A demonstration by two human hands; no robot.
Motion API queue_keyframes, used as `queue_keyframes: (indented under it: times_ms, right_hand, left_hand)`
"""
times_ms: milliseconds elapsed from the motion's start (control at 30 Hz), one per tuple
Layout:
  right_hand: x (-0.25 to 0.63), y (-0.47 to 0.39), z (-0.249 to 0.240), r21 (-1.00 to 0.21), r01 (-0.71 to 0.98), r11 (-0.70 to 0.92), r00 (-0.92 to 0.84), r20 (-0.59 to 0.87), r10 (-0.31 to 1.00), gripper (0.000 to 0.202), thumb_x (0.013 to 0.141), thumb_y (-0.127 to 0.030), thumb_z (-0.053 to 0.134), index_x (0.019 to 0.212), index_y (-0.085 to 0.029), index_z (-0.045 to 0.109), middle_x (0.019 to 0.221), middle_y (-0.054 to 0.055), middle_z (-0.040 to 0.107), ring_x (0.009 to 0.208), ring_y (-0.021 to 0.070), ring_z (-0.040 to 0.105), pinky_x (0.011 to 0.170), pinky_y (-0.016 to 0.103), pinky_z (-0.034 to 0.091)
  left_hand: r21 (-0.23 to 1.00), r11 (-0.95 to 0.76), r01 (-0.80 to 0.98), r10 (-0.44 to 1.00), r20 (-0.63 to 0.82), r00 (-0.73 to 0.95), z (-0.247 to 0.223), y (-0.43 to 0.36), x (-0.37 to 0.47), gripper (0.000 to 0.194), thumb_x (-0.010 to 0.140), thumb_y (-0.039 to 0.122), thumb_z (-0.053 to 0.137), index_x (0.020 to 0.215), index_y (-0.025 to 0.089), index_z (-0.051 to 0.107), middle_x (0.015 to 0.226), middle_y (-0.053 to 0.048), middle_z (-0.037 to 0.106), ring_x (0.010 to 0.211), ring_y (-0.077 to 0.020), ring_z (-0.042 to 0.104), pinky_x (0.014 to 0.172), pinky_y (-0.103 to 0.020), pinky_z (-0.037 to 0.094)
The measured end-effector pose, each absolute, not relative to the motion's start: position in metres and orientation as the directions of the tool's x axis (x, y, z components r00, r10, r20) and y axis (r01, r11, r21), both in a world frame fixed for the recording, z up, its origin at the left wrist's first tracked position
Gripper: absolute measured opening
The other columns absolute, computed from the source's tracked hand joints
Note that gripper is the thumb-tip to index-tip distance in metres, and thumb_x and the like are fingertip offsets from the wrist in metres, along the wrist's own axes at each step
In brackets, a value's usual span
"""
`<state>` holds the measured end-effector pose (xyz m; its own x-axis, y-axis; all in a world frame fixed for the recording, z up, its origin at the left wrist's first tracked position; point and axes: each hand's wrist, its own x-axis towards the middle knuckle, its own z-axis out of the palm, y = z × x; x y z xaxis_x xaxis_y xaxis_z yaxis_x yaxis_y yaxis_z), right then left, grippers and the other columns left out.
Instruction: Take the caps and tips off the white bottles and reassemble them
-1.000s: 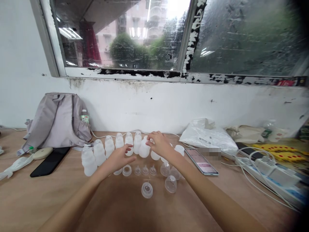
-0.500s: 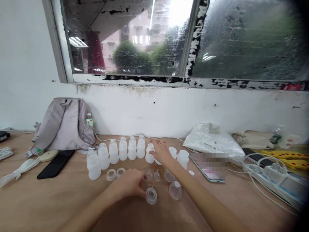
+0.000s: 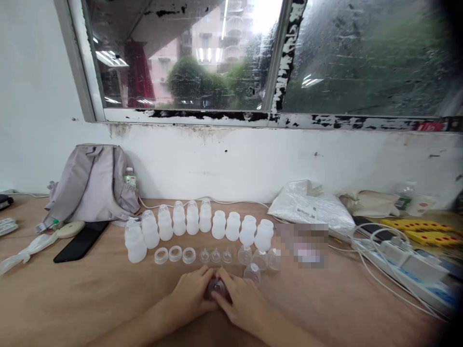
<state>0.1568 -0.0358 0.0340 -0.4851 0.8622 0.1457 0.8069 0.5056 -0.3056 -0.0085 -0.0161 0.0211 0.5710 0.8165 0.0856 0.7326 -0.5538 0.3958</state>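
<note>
My left hand (image 3: 195,291) and my right hand (image 3: 240,296) meet low in the middle, fingers wrapped round a clear nipple and ring piece (image 3: 216,287). Beyond them lie three white rings (image 3: 175,253), three clear nipples (image 3: 215,255) and several clear domed caps (image 3: 261,259); one cap (image 3: 252,273) sits just beside my right hand. Farther back, white bottles stand in a curved row. Those on the left (image 3: 165,223) have clear tops, while the ones on the right (image 3: 249,231) are open-mouthed.
A grey backpack (image 3: 94,183) and a black phone (image 3: 81,242) are at the left. At the right are a white plastic bag (image 3: 311,207), a blurred-out phone, a power strip (image 3: 408,274) with cables and yellow items (image 3: 430,231).
My right hand has come back from the bottle row to join my left hand. The ring piece that lay on the table is now held between both hands.
</note>
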Motion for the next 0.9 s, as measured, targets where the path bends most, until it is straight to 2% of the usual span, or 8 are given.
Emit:
queue_keyframes:
  times_ms: [167,333,433,600,733,900]
  right_hand:
    - [0.143,-0.048,0.038,-0.371,0.713,0.595,-0.582,0.160,0.797,0.011,0.080,-0.028,0.042,0.087,-0.021,0.047,0.085,0.002,0.062,0.073,0.0167,0.058,0.061,0.024,0.035]
    - [0.128,-0.049,0.040,-0.459,0.547,0.701,-0.679,0.246,0.691,0.007,0.081,-0.021,0.039,0.082,-0.019,0.046,0.074,0.000,0.058,0.063,0.0111,0.052,0.057,0.021,0.035]
    - [0.122,-0.046,0.039,-0.470,0.478,0.742,-0.703,0.302,0.644,0.009,0.082,-0.019,0.037,0.083,-0.019,0.045,0.073,0.000,0.055,0.061,0.0099,0.049,0.056,0.020,0.036]
    - [0.117,-0.038,0.038,-0.521,0.404,0.752,-0.699,0.354,0.621,0.012,0.079,-0.018,0.040,0.090,-0.019,0.045,0.079,0.001,0.055,0.064,0.0100,0.049,0.059,0.020,0.039]
    - [0.121,-0.025,0.034,-0.535,0.531,0.657,-0.566,0.353,0.745,0.013,0.075,-0.018,0.044,0.088,-0.019,0.046,0.078,0.002,0.055,0.065,0.0118,0.051,0.060,0.022,0.040]
    - [0.129,-0.008,0.025,-0.454,0.739,0.497,-0.408,0.285,0.867,0.018,0.077,-0.020,0.043,0.094,-0.019,0.047,0.087,0.005,0.058,0.075,0.0163,0.055,0.067,0.028,0.040]
  left_hand:
    - [0.338,-0.609,0.718,0.791,0.187,0.583,0.014,-0.042,-0.033,0.021,0.070,0.035,0.055,0.084,0.020,0.049,0.085,-0.002,0.056,0.076,-0.0164,0.053,0.065,-0.025,0.040]
    - [0.396,-0.585,0.708,0.807,0.192,0.558,0.028,-0.058,-0.056,0.023,0.071,0.042,0.054,0.083,0.022,0.050,0.081,0.000,0.056,0.073,-0.0147,0.052,0.060,-0.024,0.037]
    - [0.416,-0.577,0.703,0.811,0.188,0.555,0.036,-0.060,-0.066,0.027,0.071,0.045,0.054,0.086,0.022,0.051,0.084,0.000,0.056,0.076,-0.0155,0.052,0.063,-0.025,0.037]
    - [0.421,-0.583,0.695,0.807,0.199,0.556,0.050,-0.062,-0.079,0.027,0.075,0.041,0.051,0.095,0.023,0.051,0.090,-0.002,0.055,0.084,-0.0176,0.050,0.071,-0.026,0.040]
    - [0.422,-0.510,0.750,0.860,0.229,0.456,0.044,-0.057,-0.096,0.024,0.080,0.039,0.045,0.096,0.022,0.051,0.093,-0.004,0.055,0.085,-0.0184,0.051,0.076,-0.030,0.041]
    - [0.364,-0.373,0.853,0.903,0.353,0.244,0.010,-0.040,-0.125,0.028,0.079,0.043,0.044,0.095,0.021,0.053,0.091,-0.006,0.056,0.085,-0.0218,0.051,0.075,-0.035,0.042]
